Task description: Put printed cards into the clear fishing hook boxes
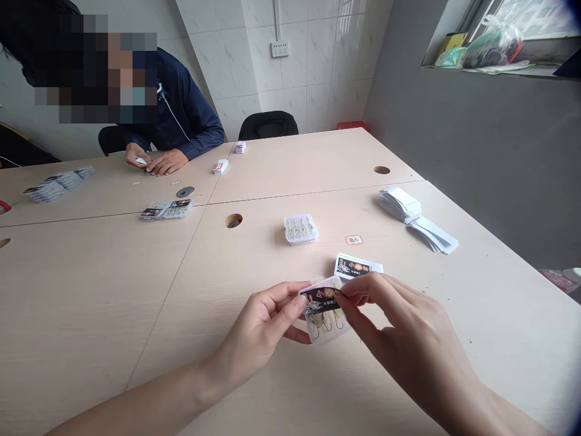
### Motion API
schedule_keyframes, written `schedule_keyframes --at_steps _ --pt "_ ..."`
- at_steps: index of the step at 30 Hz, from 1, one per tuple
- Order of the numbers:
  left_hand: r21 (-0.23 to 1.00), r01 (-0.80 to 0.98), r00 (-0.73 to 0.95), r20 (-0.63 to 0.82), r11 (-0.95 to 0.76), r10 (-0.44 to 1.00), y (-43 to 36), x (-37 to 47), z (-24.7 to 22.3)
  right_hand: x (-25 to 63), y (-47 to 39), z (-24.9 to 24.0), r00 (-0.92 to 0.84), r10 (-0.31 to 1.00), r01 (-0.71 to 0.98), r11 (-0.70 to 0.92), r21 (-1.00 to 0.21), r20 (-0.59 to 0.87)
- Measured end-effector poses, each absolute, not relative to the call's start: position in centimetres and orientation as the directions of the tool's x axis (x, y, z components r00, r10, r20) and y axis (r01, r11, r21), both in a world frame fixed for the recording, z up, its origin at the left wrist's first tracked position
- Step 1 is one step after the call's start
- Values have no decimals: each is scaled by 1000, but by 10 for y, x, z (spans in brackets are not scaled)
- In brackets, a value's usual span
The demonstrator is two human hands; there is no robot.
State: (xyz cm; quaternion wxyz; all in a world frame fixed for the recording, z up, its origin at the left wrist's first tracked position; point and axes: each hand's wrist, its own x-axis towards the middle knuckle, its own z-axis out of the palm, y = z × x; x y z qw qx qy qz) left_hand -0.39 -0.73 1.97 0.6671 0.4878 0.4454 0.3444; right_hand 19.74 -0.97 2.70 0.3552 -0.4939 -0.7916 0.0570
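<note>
The left hand (272,320) had its grip closed around the left side of a clear box (314,335), its thumb pressing a black label (322,299) against the lid. The right hand (403,336) gripped the label's right end between thumb and forefinger. An orange-red burst and pale characters marked the label, too small and tilted to read. Through the plastic, metal hooks (323,325) showed in a row. Held in front of the person, the box was just above the desk (104,315).

Just behind it lay a label stack (351,266), its top piece in the same black print. Farther back stood a second clear box (301,229) with hooks in it, and near that a red-bordered sticker (354,240), its writing illegible. White slips (403,206) were piled to the right. Across the desk, black-labelled boxes (167,209) lay near a co-worker's hands (169,162).
</note>
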Motion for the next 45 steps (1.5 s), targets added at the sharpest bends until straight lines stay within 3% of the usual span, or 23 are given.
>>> schedule_keyframes --at_steps 23,45 --pt "963 -14 368 -246 270 897 -6 -4 23 190 -17 32 -341 757 660 615 -431 557" --pt "952 -47 371 -264 302 890 -7 -4 22 194 -14 31 -305 782 688 575 -443 543"
